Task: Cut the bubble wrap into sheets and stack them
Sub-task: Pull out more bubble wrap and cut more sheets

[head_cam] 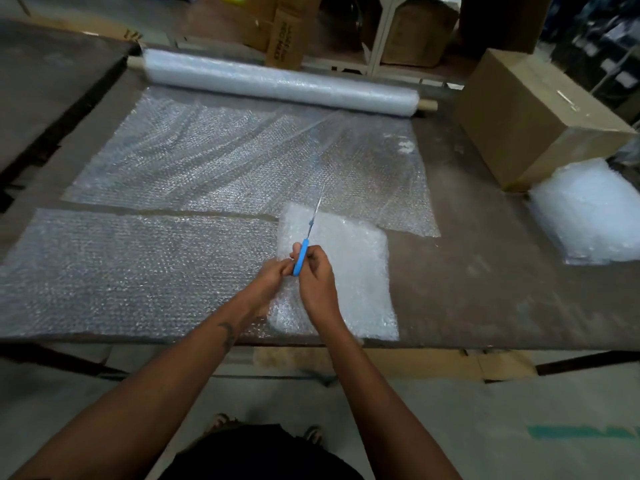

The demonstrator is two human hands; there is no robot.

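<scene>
A bubble wrap roll [277,79] lies across the far side of the table, with a length unrolled toward me [242,157]. A cut strip [138,271] lies along the near edge. Over its right end sits a folded, thicker white piece [353,271]. Blue-handled scissors [304,251] point away from me above that piece, blades closed. My right hand [317,275] grips the blue handle. My left hand [277,273] meets it from the left, fingers curled at the handle. A stack of cut sheets [588,213] rests at the table's right edge.
A closed cardboard box [530,119] stands at the back right, just behind the stack. More boxes and a white shelf frame [381,36] fill the floor beyond the table. The table's near edge [485,344] runs just below my hands.
</scene>
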